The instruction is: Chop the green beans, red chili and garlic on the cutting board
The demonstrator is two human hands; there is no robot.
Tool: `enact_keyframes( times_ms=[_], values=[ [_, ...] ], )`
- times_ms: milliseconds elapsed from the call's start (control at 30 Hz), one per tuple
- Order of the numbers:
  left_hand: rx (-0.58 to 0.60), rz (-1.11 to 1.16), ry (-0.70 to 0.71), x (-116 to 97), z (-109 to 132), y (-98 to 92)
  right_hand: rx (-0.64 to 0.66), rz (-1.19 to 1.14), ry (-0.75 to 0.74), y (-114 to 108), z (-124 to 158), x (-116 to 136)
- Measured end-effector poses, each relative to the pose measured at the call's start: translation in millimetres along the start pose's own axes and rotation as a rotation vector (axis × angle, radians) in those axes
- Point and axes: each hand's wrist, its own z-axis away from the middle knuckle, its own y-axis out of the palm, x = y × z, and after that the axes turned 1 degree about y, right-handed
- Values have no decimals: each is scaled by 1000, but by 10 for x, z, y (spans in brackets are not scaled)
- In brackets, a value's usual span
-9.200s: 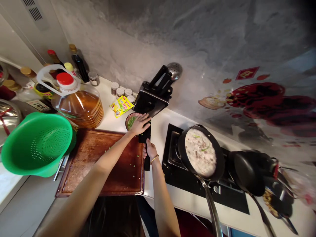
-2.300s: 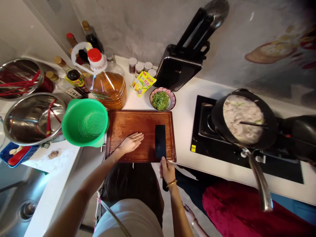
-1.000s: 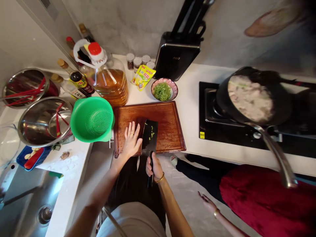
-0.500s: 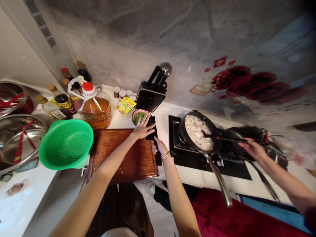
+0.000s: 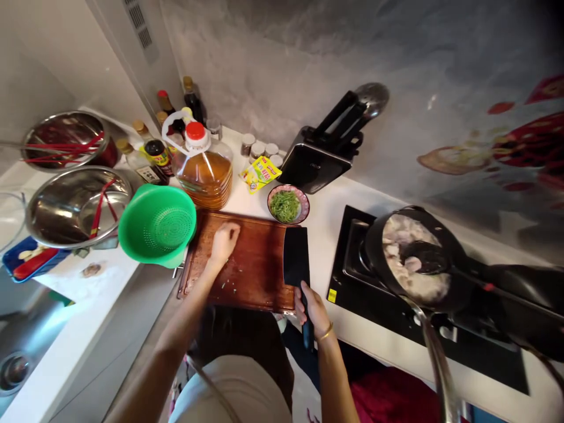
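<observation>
My right hand (image 5: 314, 308) is wrapped round the handle of a black cleaver (image 5: 296, 255). The blade points away from me over the right edge of a brown wooden cutting board (image 5: 259, 258). Above the board's left half is my left hand (image 5: 225, 239), its fingers curled in; whatever they hold, if anything, is hidden. Small pale scraps lie on the board near its front. Just behind the board stands a patterned bowl (image 5: 305, 203) of chopped greens (image 5: 284, 205), apart from both hands.
A green colander (image 5: 150, 229) and a steel bowl (image 5: 57, 205) stand left, an oil jug (image 5: 207, 170) behind the board. A knife block (image 5: 315, 161) is at the back. On the right stove, a wok (image 5: 453, 247) holds pale food and a black ladle (image 5: 425, 257).
My left hand has left the bowl of greens and cleaver blade, moving left over the board and curling. The cleaver stays in my right hand. The view has shifted; the co-worker's hand is out of sight.
</observation>
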Motion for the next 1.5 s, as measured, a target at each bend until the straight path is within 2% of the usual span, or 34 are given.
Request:
enact_keyframes(
  times_ms=[33, 100, 167, 267, 367, 500, 600, 733, 867, 933, 1000, 1067, 1133, 1200, 1233, 1300, 1367, 1400, 1433, 1500],
  values=[
    [13, -28, -76, 109, 234, -76, -8, -4, 8, 23, 24, -97],
    [129, -91, -188, 256, 605, -131, -18, -23, 12, 82, 60, -241],
    [233, -172, -243, 301, 812, -100, -8, -26, 22, 143, 83, -315],
    [317, -271, -221, 260, 897, -50, -2, -25, 7, 198, 106, -346],
    [394, -288, -165, 224, 981, -97, -9, -13, -31, 189, 119, -363],
    [461, -325, -176, 202, 1310, -167, -15, 5, -59, 132, 133, -419],
    [545, -448, -180, 149, 1548, -113, -32, 9, -56, 112, 141, -463],
    [631, -587, -116, 80, 1648, -23, -46, -5, -58, 101, 146, -496],
    [647, -585, -130, 51, 1595, -59, -47, -16, -72, 49, 164, -511],
    [600, -511, -137, -1, 1493, -86, -56, -18, -86, 4, 173, -527],
    [496, -410, -98, -127, 1272, -75, -72, -3, -99, -49, 171, -556],
    [314, -271, 23, -344, 896, 0, -91, 30, -115, -105, 158, -593],
    [89, -82, 184, -629, 390, 142, -105, 71, -125, -153, 144, -627],
    [-49, 32, 258, -911, -149, 319, -109, 103, -126, -183, 144, -649],
    [-34, 36, 270, -1021, -389, 402, -104, 112, -122, -191, 151, -654],
    [139, -24, 299, -1139, -729, 511, -95, 123, -114, -194, 173, -656],
    [257, -76, 307, -1103, -795, 500, -90, 143, -108, -188, 197, -654],
    [254, -84, 291, -1034, -712, 444, -88, 157, -109, -185, 203, -655],
    [218, -81, 261, -942, -554, 361, -84, 170, -113, -182, 205, -656],
    [136, -80, 167, -715, -62, 151, -69, 189, -118, -177, 189, -662]
  ],
)
